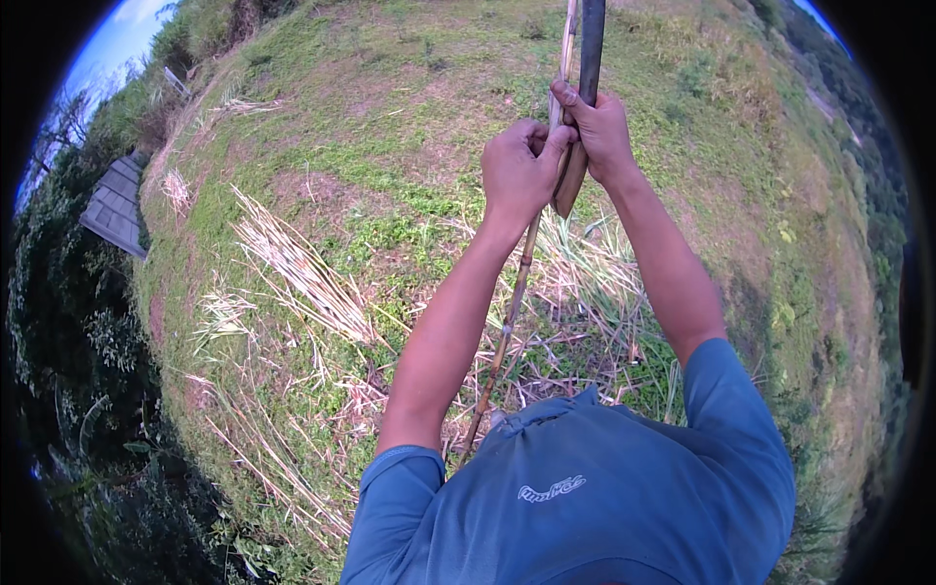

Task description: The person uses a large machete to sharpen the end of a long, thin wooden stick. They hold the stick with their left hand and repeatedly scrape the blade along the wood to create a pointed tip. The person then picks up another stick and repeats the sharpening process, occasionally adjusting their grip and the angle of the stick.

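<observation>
A long, thin jointed cane stalk (509, 327) runs from near my shirt up past both hands to the top of the view. My left hand (520, 168) is closed round it, thumb and fingers pinched together at the stalk. Beside it, my right hand (606, 135) grips a machete-like tool (591, 49). Its dark, flat part points up and away, and a brown, wooden-looking end (572, 183) sticks out below the hand. My right thumb lies along the stalk, right beside the tool. The fingertips of the left hand are partly hidden.
A bundle of cut stalks (297, 261) lies on the grass to the left. Loose stalks and leaves (595, 278) litter the ground below my hands. More thin stalks (268, 458) are scattered at lower left. Dark bushes (78, 390) and a grey roof (117, 205) stand at the far left.
</observation>
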